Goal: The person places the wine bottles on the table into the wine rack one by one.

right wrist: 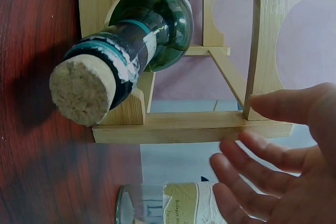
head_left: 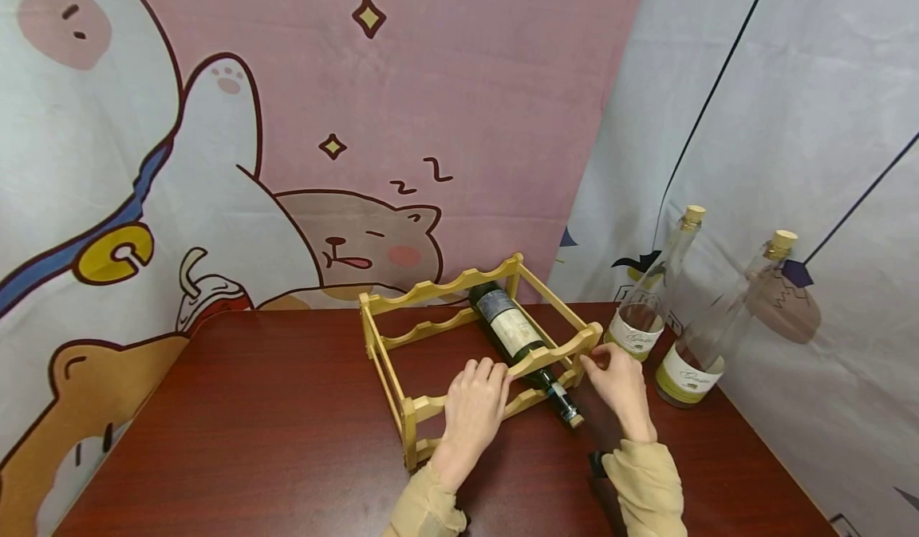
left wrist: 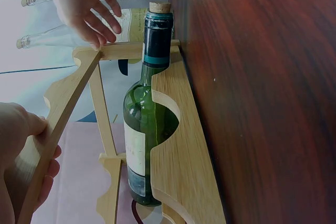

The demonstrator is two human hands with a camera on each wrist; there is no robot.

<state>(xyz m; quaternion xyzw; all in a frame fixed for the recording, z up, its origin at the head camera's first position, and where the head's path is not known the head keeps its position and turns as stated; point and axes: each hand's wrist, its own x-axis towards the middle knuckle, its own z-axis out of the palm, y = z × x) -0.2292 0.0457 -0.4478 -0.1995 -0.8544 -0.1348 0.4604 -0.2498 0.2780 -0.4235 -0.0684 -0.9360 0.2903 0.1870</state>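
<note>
A wooden wine rack [head_left: 424, 403] with scalloped rails stands on the table. In its lower tier, at the right end, lies a green wine bottle [head_left: 513, 325], its corked neck pointing out over the front rail. My left hand [head_left: 476, 401] grips the upper front rail, thumb on one face and fingers round the other, as the left wrist view shows. At the right front corner, my right hand [head_left: 617, 381] pinches the rack between thumb [right wrist: 283, 103] and index finger, the other fingers loosely extended. Neither hand touches the bottle.
Two clear corked bottles [head_left: 635, 317] [head_left: 692, 361] with pale labels stand upright right of the rack, close to the right hand. The dark red wooden table [head_left: 251, 409] ends at a cartoon-printed cloth [head_left: 459, 106] behind and a pale cloth on the right.
</note>
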